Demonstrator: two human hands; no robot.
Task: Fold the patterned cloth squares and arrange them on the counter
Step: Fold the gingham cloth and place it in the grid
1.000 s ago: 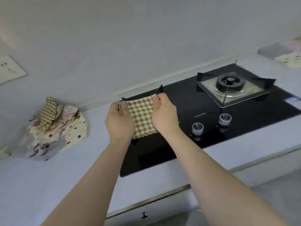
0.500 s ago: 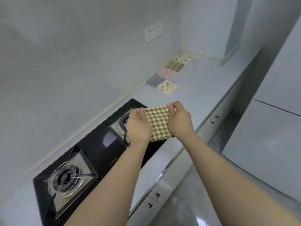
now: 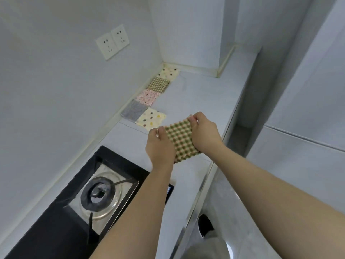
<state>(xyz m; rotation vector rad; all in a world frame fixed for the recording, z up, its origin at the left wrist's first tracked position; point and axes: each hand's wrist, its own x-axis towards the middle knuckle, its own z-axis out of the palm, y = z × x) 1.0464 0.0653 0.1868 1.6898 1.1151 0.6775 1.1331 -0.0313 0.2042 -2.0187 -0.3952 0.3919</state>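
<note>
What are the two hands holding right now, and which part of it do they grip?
A folded green checked cloth: the left hand pinches its upper left corner, the right hand its upper right corner.

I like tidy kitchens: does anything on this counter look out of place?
The nearer cream dotted cloth square sits beside the grey cloth square, off the neat row along the white wall.

Both forearms bare, extended forward and converging. Left hand (image 3: 160, 144): back facing up, fingers curled, pinching the left edge of the checked cloth (image 3: 180, 140). Right hand (image 3: 205, 136): back facing up, fingers curled, pinching the opposite edge. Hands near each other, the right slightly further forward.
</note>
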